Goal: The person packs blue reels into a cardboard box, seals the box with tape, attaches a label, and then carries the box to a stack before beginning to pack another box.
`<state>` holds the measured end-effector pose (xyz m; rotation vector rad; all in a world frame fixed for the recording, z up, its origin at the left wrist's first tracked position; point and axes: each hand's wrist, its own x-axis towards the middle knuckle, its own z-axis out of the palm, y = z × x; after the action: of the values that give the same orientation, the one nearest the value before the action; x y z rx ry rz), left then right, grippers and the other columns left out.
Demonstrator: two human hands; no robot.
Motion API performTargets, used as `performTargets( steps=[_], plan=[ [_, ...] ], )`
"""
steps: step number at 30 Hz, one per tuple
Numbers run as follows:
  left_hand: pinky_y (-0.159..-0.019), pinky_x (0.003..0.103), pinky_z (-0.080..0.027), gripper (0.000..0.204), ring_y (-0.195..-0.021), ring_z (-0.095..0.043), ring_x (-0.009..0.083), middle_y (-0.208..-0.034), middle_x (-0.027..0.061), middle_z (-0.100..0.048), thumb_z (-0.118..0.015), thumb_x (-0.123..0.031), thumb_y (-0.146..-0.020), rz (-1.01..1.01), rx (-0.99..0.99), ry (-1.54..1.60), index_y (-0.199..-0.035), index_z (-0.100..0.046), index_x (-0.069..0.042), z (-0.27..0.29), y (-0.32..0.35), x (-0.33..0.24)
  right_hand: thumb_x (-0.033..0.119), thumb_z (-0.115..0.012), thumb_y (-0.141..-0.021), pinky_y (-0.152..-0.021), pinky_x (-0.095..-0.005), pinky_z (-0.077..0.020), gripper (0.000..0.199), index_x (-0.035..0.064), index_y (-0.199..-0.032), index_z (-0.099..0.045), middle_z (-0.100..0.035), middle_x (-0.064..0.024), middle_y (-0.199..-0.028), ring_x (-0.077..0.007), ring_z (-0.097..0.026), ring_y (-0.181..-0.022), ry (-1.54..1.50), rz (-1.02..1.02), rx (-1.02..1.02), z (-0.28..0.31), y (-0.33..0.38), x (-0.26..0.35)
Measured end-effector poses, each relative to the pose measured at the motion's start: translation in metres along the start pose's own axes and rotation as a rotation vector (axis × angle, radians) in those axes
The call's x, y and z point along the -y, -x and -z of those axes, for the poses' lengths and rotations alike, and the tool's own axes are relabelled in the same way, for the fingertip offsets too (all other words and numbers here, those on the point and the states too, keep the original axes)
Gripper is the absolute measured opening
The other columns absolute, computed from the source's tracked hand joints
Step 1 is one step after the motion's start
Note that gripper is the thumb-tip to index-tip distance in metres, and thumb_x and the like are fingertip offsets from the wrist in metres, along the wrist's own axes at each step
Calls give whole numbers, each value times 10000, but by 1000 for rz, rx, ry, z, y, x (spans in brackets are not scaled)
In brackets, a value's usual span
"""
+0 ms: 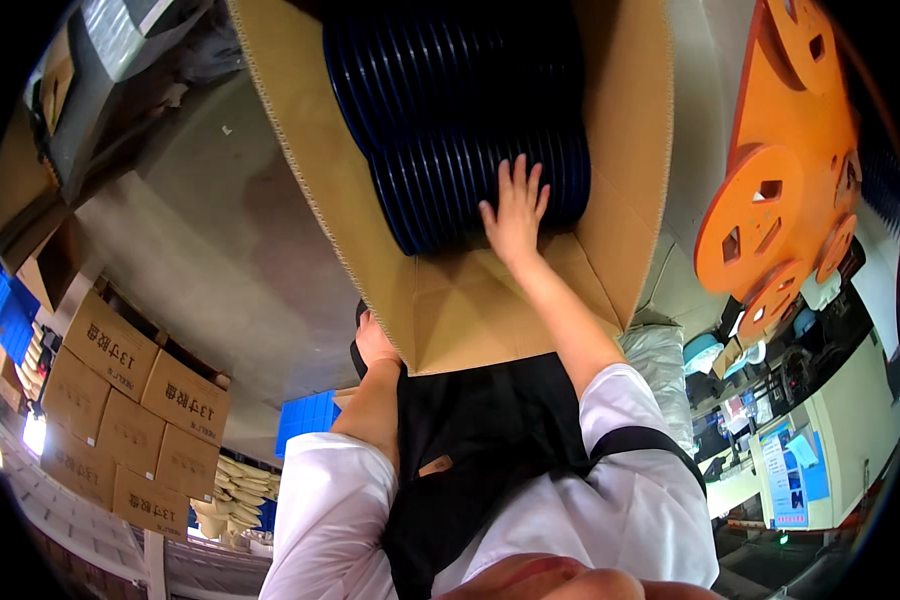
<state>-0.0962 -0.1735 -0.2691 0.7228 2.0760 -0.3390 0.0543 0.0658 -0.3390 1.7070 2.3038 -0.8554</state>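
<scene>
A large open cardboard box [460,325] stands in front of me, its mouth facing me. Inside, dark blue round discs [435,185] are packed on edge in close rows; the far part is in deep shadow. My right hand [515,212] reaches into the box and lies over the near row's rims, fingers spread and gripping nothing. My left hand [375,340] is low at the outer side of the box's left wall, by its near corner. Its fingers are mostly hidden, so I cannot see whether they grip the cardboard.
An orange metal piece with slotted round discs [760,215] stands to the right. Stacked cartons [135,390] are at the left, with a blue crate [305,418] nearer me. Grey floor [220,220] lies left of the box. A silvery wrapped bundle [658,365] sits by my right elbow.
</scene>
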Motion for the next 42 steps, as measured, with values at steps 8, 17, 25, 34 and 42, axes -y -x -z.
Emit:
performTargets(
  steps=[8,17,25,34,42],
  plan=[
    [-774,427,-500,319,-915,-595,359,-1049,151,-595,-543,-317,-830,87,44,81,-1069,-599,-113,-3,-2,1,123,-683,-726,-1050,-482,-264,588,118,-1280,-484,-373,-80,-1419,-270,-313,-1333,13,241,59,-9,33,9],
    [-766,439,-501,356,-947,-594,367,-1087,157,-601,-551,-352,-824,165,94,133,-1096,-593,-127,-5,-2,7,162,-660,-746,-932,-465,-343,451,117,-1178,-540,-479,-44,-1232,-220,-440,-1144,63,231,0,-22,27,13],
    [-765,440,-498,317,-932,-594,365,-1099,140,-589,-539,-315,-835,163,101,140,-1084,-604,-131,1,-1,0,425,-593,-830,-850,-508,-442,515,90,-1214,-509,-489,-69,-1266,-249,-494,-1073,296,64,217,-22,15,35],
    [-827,395,-480,287,-1038,-554,296,-1092,110,-596,-525,-271,-830,33,13,52,-1051,-618,-113,17,0,-16,328,-549,-851,-658,-459,-492,221,123,-932,-557,-622,-71,-826,-287,-638,-751,163,-165,235,-35,-12,52],
    [-837,398,-474,294,-1084,-529,277,-1091,70,-602,-504,-277,-835,66,49,38,-1021,-636,-91,19,-1,-24,371,-521,-883,-992,-662,-257,444,162,-1274,-496,-409,-93,-1386,-303,-384,-1258,215,-124,299,-20,20,40]
  ],
)
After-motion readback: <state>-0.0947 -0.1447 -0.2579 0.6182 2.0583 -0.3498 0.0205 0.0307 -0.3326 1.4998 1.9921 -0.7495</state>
